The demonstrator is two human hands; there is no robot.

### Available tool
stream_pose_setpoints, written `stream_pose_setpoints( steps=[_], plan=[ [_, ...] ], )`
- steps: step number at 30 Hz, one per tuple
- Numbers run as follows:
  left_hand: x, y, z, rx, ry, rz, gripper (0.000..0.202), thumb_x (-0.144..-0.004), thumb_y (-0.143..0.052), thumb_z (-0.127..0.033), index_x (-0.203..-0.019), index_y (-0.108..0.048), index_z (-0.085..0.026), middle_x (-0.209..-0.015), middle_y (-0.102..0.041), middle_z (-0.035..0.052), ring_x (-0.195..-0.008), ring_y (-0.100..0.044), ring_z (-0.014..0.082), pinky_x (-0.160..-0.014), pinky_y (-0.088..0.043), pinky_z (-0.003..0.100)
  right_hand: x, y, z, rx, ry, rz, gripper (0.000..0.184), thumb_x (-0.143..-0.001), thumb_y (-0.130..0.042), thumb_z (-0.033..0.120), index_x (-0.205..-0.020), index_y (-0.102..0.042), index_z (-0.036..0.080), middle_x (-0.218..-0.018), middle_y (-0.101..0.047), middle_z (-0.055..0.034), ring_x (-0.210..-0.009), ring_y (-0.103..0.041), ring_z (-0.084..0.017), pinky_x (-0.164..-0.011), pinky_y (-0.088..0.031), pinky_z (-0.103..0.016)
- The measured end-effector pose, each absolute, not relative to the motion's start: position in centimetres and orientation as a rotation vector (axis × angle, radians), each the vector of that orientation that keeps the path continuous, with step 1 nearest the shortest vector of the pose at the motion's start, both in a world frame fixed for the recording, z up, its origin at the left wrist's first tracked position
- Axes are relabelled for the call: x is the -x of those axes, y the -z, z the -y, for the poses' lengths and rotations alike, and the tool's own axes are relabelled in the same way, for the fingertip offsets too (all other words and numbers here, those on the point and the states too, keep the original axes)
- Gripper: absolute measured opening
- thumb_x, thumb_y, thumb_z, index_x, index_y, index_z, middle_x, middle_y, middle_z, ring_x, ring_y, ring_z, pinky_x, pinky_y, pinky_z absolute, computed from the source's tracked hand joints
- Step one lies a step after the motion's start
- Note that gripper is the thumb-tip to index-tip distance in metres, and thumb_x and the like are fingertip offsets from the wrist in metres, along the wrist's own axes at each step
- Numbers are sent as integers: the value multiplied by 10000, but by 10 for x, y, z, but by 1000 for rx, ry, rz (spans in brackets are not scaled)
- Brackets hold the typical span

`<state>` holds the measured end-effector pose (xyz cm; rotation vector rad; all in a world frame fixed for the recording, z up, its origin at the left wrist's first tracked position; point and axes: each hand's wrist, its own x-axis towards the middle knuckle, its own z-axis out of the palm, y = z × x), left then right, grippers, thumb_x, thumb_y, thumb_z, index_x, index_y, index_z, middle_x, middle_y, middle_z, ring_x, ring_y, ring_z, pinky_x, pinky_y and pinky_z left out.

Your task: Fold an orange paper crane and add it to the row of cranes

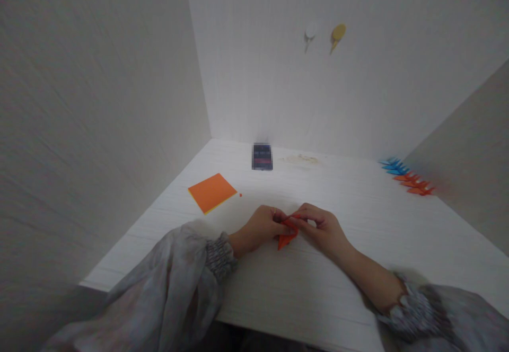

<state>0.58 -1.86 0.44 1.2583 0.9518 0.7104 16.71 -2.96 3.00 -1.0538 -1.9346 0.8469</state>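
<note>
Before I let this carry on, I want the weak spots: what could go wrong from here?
1. The left hand and right hand both hold the small folded orange paper; an uneven pull might tear or miscrease it.
2. The flat orange square paper lies beyond the left sleeve, so a forward sweep of that arm could shift it.
3. The blue and orange folded-paper figures sit crowded together; bumping one could disturb its neighbours.

Open tabletop [369,214] between hands [328,227] and folded paper row [413,181], orange sheets [212,193] obstructing left, dark object [262,156] ahead
</note>
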Motion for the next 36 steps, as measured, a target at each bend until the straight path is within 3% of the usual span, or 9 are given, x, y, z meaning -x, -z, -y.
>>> stream_pose_setpoints(
  steps=[12, 18, 31, 36],
  plan=[
    [-6, -4, 18, -1376, -736, -1032, 261, -531, -697, -324, -627, -575, -115, -554, -557, -6, -477, -470, 79, -460, -344, 199, -164, -37, 36, 1058, -788, 1910, 281, -824, -463, 297, -618, -613, 176, -632, -512, -16, -605, -495, -128, -564, -391, -247],
    [-7, -6, 18, -1381, -729, -1046, 243, -546, -684, -312, -642, -578, -115, -569, -568, 0, -490, -483, 85, -462, -343, 201, -163, -36, 35, 1051, -725, 1886, 286, -853, -409, 301, -684, -607, 185, -676, -524, -26, -653, -511, -138, -601, -405, -254],
    [-9, -10, 20, -1188, -871, -982, 321, -542, -708, -293, -741, -519, -126, -631, -577, -3, -518, -525, 87, -492, -407, 210, -166, -31, 31, 1034, -796, 1850, 195, -750, -551, 374, -812, -612, 199, -712, -572, -14, -656, -512, -139, -617, -414, -256],
    [-10, -7, 20, -1256, -898, -927, 317, -567, -701, -290, -744, -490, -132, -692, -599, 15, -574, -557, 98, -539, -428, 218, -163, -29, 29, 1178, -770, 1856, 148, -746, -552, 315, -679, -601, 193, -601, -522, 5, -571, -472, -125, -549, -383, -244]
  ],
)
